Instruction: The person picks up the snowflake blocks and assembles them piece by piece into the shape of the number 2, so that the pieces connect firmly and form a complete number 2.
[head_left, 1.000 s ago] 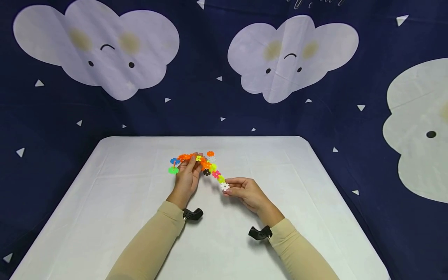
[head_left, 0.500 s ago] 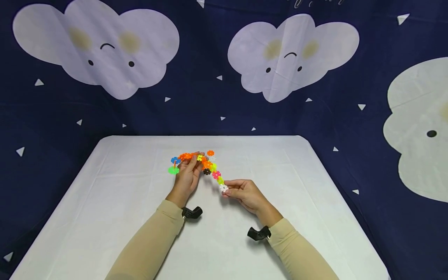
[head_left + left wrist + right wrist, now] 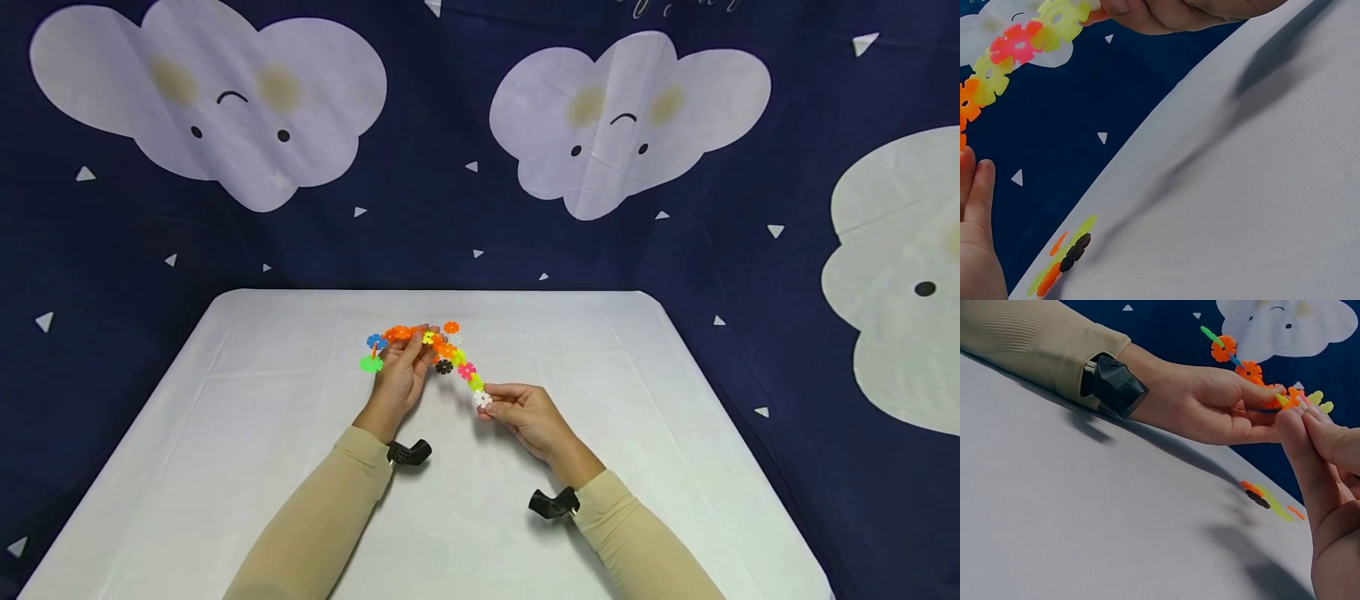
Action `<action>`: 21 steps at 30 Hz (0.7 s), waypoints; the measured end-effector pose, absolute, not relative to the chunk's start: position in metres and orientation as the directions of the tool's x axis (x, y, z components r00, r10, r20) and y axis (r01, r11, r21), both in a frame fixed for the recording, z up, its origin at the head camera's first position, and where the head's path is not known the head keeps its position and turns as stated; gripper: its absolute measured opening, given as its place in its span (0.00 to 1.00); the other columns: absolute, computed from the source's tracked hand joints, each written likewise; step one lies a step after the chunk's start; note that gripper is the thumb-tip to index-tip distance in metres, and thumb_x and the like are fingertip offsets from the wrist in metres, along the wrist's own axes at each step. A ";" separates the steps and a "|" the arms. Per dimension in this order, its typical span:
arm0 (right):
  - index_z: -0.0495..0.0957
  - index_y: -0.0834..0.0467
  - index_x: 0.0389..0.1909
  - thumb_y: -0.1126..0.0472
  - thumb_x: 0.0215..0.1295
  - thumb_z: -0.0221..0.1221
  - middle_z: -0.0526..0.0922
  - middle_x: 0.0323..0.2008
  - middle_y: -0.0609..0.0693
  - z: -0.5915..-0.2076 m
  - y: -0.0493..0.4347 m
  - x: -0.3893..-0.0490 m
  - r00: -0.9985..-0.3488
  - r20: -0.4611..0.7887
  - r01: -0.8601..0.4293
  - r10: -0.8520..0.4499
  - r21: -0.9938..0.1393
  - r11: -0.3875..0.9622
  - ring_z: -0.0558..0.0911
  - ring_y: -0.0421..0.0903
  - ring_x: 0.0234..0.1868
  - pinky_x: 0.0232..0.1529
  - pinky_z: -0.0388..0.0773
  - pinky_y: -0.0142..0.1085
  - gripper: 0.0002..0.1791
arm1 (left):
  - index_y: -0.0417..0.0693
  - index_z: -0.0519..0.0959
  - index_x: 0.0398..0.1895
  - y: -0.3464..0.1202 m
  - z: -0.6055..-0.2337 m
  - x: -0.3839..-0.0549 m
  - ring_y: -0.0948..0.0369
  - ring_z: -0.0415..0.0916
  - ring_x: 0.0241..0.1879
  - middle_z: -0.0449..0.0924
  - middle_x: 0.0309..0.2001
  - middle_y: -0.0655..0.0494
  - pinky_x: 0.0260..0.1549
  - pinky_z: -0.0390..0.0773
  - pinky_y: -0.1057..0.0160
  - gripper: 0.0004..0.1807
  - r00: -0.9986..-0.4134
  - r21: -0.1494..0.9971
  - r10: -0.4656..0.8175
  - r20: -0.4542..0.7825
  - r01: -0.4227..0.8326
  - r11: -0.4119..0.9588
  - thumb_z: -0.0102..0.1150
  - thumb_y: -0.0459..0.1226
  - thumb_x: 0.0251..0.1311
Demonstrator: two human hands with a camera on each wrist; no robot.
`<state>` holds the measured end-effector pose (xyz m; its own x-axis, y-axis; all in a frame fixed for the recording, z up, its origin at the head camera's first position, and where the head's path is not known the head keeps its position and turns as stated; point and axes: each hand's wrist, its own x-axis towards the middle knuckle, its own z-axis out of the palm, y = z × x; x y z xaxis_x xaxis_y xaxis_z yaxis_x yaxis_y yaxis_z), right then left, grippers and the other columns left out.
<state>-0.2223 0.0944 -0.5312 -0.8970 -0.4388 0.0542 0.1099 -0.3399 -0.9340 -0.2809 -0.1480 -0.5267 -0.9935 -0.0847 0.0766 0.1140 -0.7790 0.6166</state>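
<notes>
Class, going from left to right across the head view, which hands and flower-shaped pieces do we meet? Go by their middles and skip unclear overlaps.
Green piece → left hand → black piece → pink piece → white piece at the right fingertips → right hand.

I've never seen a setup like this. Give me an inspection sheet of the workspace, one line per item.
Surface: white tabletop, faintly creased, shadows on it.
Job's things: a multicolored chain of interlocked flower discs, held up off the tabletop.
Clutter: more flower discs lying on the tabletop, including a black disc and an orange disc; whether joined, cannot tell.
Hands: left hand grips the chain partway along; right hand pinches the white disc at its end.
Cables: nothing seen.
Surroundings: navy backdrop printed with pale clouds and small triangles.
</notes>
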 end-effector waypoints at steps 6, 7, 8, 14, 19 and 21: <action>0.70 0.83 0.63 0.84 0.69 0.56 0.88 0.38 0.57 -0.531 0.094 -0.220 -0.898 0.060 0.113 -0.435 -0.926 -0.361 0.90 0.49 0.40 0.49 0.86 0.39 0.22 | 0.37 0.83 0.46 -0.149 -0.527 -0.281 0.54 0.83 0.48 0.85 0.49 0.43 0.52 0.83 0.62 0.10 -0.993 0.625 -0.062 0.101 0.112 -0.773 0.51 0.30 0.80; 0.71 0.83 0.63 0.84 0.69 0.56 0.88 0.39 0.57 -0.531 0.094 -0.220 -0.898 0.064 0.110 -0.436 -0.925 -0.362 0.90 0.49 0.40 0.50 0.86 0.39 0.21 | 0.37 0.83 0.47 -0.149 -0.527 -0.282 0.54 0.83 0.48 0.85 0.49 0.43 0.53 0.83 0.62 0.10 -0.993 0.629 -0.066 0.100 0.114 -0.769 0.51 0.30 0.80; 0.72 0.82 0.63 0.84 0.69 0.56 0.88 0.39 0.57 -0.532 0.094 -0.220 -0.897 0.070 0.105 -0.437 -0.925 -0.364 0.90 0.49 0.41 0.50 0.86 0.40 0.21 | 0.37 0.83 0.47 -0.148 -0.527 -0.282 0.54 0.83 0.48 0.85 0.49 0.43 0.53 0.83 0.62 0.10 -0.993 0.632 -0.070 0.098 0.116 -0.766 0.52 0.30 0.80; 0.73 0.82 0.62 0.84 0.69 0.57 0.88 0.39 0.58 -0.534 0.091 -0.221 -0.892 0.129 0.037 -0.433 -0.934 -0.355 0.90 0.49 0.41 0.50 0.86 0.41 0.21 | 0.29 0.76 0.59 -0.143 -0.529 -0.282 0.55 0.82 0.50 0.80 0.60 0.34 0.58 0.81 0.59 0.14 -0.991 0.658 -0.104 0.079 0.130 -0.741 0.56 0.31 0.78; 0.72 0.83 0.61 0.84 0.68 0.58 0.88 0.38 0.57 -0.534 0.088 -0.222 -0.898 0.161 -0.020 -0.409 -0.945 -0.327 0.90 0.48 0.40 0.49 0.87 0.40 0.21 | 0.26 0.67 0.67 -0.136 -0.527 -0.278 0.59 0.83 0.42 0.80 0.58 0.33 0.52 0.84 0.62 0.22 -0.990 0.706 -0.121 0.076 0.139 -0.695 0.58 0.26 0.75; 0.72 0.83 0.61 0.84 0.67 0.59 0.88 0.38 0.57 -0.534 0.087 -0.222 -0.903 0.169 -0.039 -0.395 -0.947 -0.318 0.90 0.48 0.39 0.48 0.87 0.40 0.21 | 0.27 0.62 0.69 -0.133 -0.526 -0.276 0.60 0.83 0.41 0.80 0.54 0.37 0.51 0.84 0.62 0.25 -0.991 0.723 -0.109 0.081 0.134 -0.677 0.57 0.22 0.73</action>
